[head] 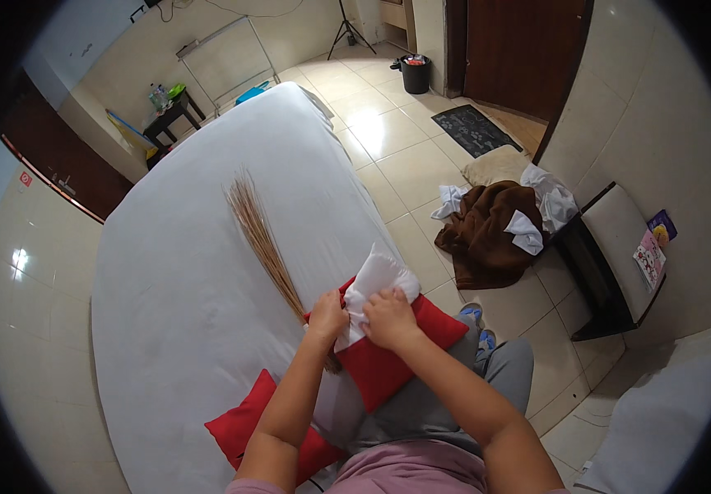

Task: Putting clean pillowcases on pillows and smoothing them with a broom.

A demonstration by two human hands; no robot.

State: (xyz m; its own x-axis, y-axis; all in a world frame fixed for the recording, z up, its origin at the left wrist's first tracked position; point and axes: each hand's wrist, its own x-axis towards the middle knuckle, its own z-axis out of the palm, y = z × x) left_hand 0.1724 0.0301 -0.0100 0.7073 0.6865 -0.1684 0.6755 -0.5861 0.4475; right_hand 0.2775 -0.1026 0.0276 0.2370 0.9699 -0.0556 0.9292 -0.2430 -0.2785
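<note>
A white cushion insert [371, 278] lies partly inside a red cushion cover [380, 370], its white end sticking out of the cover's far side. My left hand [329, 316] grips the red edge of the opening, beside the insert. Pressed on the white insert, with fingers curled, is my right hand [390, 316]; whether it pinches the fabric is unclear. The red cover rests on my lap at the bed's edge. A second red cushion [250, 420] lies on the bed, partly behind my left forearm. Just beyond my left hand is a stick broom [269, 253].
The bed with a white sheet [170, 278] spreads ahead and left. On the tiled floor at right lie a brown blanket [485, 241], white cloths and a beige pillow [496, 164], near a chair [615, 247]. Farther off stand a black bin [416, 77] and a small dark table [170, 120].
</note>
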